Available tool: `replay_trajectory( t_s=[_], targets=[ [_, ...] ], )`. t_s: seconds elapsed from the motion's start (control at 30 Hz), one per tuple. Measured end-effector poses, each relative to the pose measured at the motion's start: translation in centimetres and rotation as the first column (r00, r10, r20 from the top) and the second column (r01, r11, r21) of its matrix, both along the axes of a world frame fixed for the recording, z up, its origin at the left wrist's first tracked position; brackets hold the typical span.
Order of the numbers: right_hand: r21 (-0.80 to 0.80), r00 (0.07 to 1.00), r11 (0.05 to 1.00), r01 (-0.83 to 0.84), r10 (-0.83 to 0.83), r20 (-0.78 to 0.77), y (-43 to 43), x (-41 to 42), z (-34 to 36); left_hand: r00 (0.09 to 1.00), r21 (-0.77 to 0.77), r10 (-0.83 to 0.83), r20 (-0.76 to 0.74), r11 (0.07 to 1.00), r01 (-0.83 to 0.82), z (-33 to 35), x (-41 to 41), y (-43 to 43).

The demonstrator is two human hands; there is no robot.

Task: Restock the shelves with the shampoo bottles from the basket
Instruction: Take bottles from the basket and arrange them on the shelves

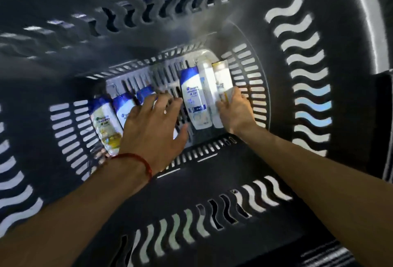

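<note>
I look straight down into a deep dark basket [287, 160] with wavy slots in its walls. Several white shampoo bottles with blue caps lie on its floor. My left hand [153, 126], a red thread on its wrist, spreads open over a blue-capped bottle [124, 109]; a yellow-labelled bottle [105, 126] lies left of it. My right hand [236, 113] grips the lower end of a cream and gold bottle [223, 81] at the right. Beside that one lie a plain white bottle [209, 88] and a blue-labelled bottle [194, 98].
The basket walls rise steeply on all sides and close in around both forearms. The slotted floor [168, 77] shows bare between the two groups of bottles. Nothing outside the basket is recognisable.
</note>
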State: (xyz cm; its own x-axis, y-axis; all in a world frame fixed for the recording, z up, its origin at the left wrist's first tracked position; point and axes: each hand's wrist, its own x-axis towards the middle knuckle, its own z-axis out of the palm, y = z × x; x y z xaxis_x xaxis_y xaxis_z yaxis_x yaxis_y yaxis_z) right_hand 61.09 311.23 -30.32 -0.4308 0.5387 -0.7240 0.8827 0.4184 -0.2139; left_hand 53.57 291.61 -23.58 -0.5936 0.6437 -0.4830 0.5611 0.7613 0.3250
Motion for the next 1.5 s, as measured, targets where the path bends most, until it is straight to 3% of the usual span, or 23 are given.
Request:
replay_trajectory(
  t_s=[0.17,0.43,0.53,0.63,0.73,1.03,1.2,1.4,1.5],
  targets=[
    [-0.078,0.999,0.996,0.038,-0.039,-0.006,0.5,0.2,-0.7,0.995,-0.029,0.049,0.091,0.998,-0.047,-1.5,0.3,0.2],
    [-0.27,0.966,0.931,0.244,-0.259,-0.019,0.8,0.3,-0.5,0.938,-0.007,0.179,0.296,0.983,-0.186,-3.2,0.7,1.1],
    [-0.266,0.949,0.916,0.301,-0.316,-0.014,0.5,0.1,0.2,0.856,0.048,0.3,0.42,0.935,-0.351,-4.5,1.1,1.7],
    [-0.259,0.954,0.919,0.296,-0.299,0.03,0.1,0.3,0.9,0.708,0.042,0.412,0.574,0.848,-0.528,-5.7,1.2,3.0],
    [-0.214,0.95,0.925,0.313,-0.302,0.086,0.0,0.7,2.2,0.608,0.02,0.436,0.663,0.802,-0.597,-6.0,1.1,4.7],
    [-0.161,0.916,0.903,0.399,-0.386,0.105,-0.4,3.4,7.5,0.593,-0.089,0.453,0.666,0.837,-0.54,-7.3,1.2,8.9],
    [-0.144,0.929,0.92,0.365,-0.349,0.122,-0.3,3.2,7.6,0.437,-0.102,0.548,0.713,0.698,-0.709,-8.6,1.2,10.6],
    [-0.154,0.93,0.929,0.338,-0.304,0.208,0.2,3.2,7.9,0.386,-0.119,0.601,0.7,0.631,-0.767,-9.7,0.7,12.3],
    [-0.172,0.905,0.911,0.374,-0.319,0.281,0.4,3.7,8.8,0.307,-0.148,0.701,0.644,0.507,-0.849,-10.3,-0.3,13.2]
  ],
)
